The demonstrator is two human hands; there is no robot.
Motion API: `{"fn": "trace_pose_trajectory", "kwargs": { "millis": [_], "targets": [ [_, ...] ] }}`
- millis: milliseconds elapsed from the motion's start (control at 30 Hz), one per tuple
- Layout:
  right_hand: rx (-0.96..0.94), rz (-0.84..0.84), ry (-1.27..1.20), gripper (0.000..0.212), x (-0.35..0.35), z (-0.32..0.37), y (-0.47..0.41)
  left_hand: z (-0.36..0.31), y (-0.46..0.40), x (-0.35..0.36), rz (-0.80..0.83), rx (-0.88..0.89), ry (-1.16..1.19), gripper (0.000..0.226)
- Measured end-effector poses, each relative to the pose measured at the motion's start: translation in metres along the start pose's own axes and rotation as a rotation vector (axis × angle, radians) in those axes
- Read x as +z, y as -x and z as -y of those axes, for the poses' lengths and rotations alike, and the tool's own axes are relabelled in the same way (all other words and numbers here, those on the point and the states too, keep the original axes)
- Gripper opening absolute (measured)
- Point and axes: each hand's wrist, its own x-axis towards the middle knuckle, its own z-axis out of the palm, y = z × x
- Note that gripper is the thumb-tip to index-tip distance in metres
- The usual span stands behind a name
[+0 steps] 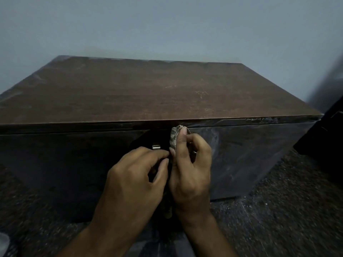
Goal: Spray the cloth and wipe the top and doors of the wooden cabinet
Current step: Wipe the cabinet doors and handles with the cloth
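Cabinet: a low, wide cabinet of dark reddish-brown wood (148, 93) stands against a pale grey-blue wall (167, 25); its flat top shows faint pale scuffs and worn, chipped patches along the front right edge.
Doors: the dark front doors (250, 154) look glossy, with light streaks on the right one; a small silver metal handle (156, 147) sits near the centre seam.
Cloth: a small patterned grey-beige cloth (174, 137), bunched up, is held against the upper edge of the doors, just under the top's lip, near the middle.
Right hand: the right hand (191, 169) pinches the cloth, thumb pressed on it, fingers curled.
Left hand: the left hand (135, 180), fingers curled, grips at the lower, shadowed part of the cloth beside the right hand.
Floor: dark speckled floor (287, 210).
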Motion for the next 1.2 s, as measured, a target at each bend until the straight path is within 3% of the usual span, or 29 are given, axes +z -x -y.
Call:
{"fn": "trace_pose_trajectory", "kwargs": {
  "millis": [200,433,567,667,767,933,1100,1200],
  "targets": [
    [0.060,-0.186,-0.053,0.027,-0.012,-0.006,-0.016,0.000,-0.001,-0.001,-0.020,0.059,-0.019,0.015],
    [0.030,-0.069,0.001,0.032,-0.004,0.006,-0.009,-0.001,-0.001,0.004,-0.032,0.076,-0.026,0.015],
    [0.111,-0.254,0.009,0.019,-0.019,-0.010,-0.023,0.000,-0.001,0.006,-0.060,0.131,-0.028,0.018],
    [0.112,-0.250,-0.026,0.016,-0.011,-0.001,-0.021,-0.001,-0.003,0.007,-0.059,0.193,-0.016,0.024],
    [0.104,-0.181,-0.027,0.015,-0.009,0.002,-0.018,-0.003,-0.005,0.009,-0.031,0.219,-0.023,0.033],
    [0.225,-0.313,0.010,0.011,-0.022,-0.009,-0.026,0.000,-0.003,0.009,0.094,0.234,-0.057,0.037],
    [0.155,-0.204,-0.026,0.013,-0.011,0.005,-0.022,0.004,-0.005,0.010,0.137,0.236,-0.101,0.037],
    [0.269,-0.319,-0.013,0.007,-0.024,-0.009,-0.029,0.003,-0.004,0.008,0.153,0.240,-0.081,0.039]
  ]
}}
